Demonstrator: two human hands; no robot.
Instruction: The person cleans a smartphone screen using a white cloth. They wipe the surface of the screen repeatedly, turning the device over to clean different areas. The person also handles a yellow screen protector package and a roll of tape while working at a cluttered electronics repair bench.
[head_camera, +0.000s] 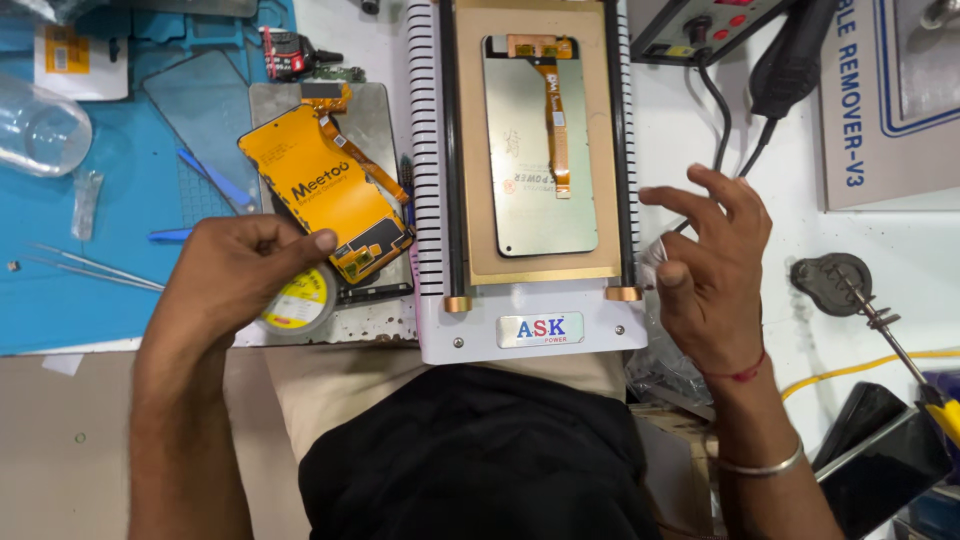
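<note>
Below, a round wire spool (300, 298) is pinched by the left hand (235, 275) beside the orange-backed screen (325, 190); the right hand (712, 265) is held spread near the heating plate (530, 150), where tension is best kept even

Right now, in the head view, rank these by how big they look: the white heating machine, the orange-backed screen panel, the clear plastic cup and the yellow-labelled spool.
Largest to smallest:
1. White heating machine
2. Orange-backed screen panel
3. Clear plastic cup
4. Yellow-labelled spool, though the left hand hides part of it, so cup versus spool is unsure.
</note>
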